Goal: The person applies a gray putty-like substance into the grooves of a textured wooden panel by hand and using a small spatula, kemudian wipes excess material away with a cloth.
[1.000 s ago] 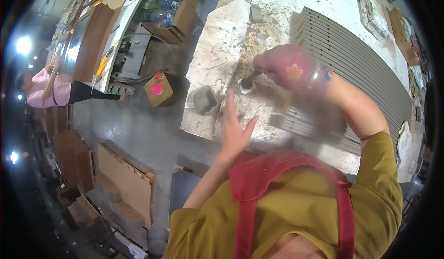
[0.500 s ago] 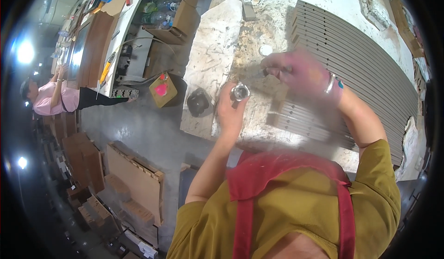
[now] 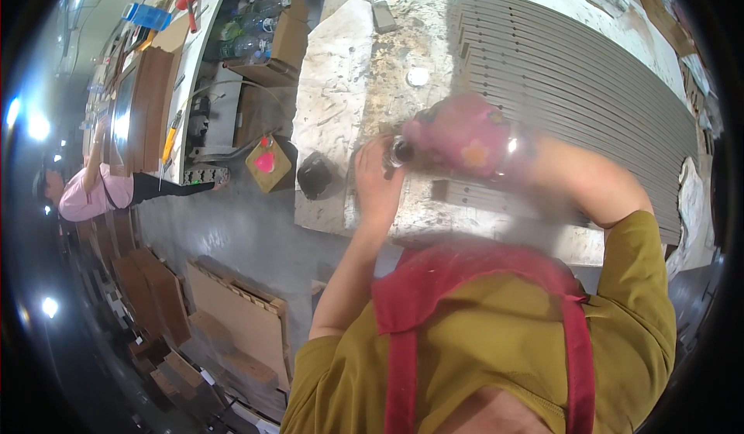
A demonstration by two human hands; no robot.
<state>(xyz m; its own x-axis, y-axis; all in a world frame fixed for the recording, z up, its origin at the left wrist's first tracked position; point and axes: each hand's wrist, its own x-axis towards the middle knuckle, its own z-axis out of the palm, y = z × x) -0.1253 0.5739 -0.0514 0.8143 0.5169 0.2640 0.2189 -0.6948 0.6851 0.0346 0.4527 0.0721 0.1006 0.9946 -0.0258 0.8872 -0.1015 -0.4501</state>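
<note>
Pink with a pale flower print, the glove on the right hand was blurred near the middle of the frame, its fingertips at the right side of a small jar. Whether those fingers were closed on anything could not be told. The bare left hand was clamped around the jar's left side, holding it with its dark mouth in view, just left of the frame's centre. Above the jar, a white disc lay on the stained worktable, and higher still sat a small grey block. A dark, glossy container stood to the left of the left hand, apart from it, near the table's edge, below a smudged white sheet. Long grey-brown slats lay side by side across the upper right, some passing behind the right forearm. Off the table, a yellowish box with a pink patch stood in the left half of the frame, and a co-worker in a pink top was at the far left.
</note>
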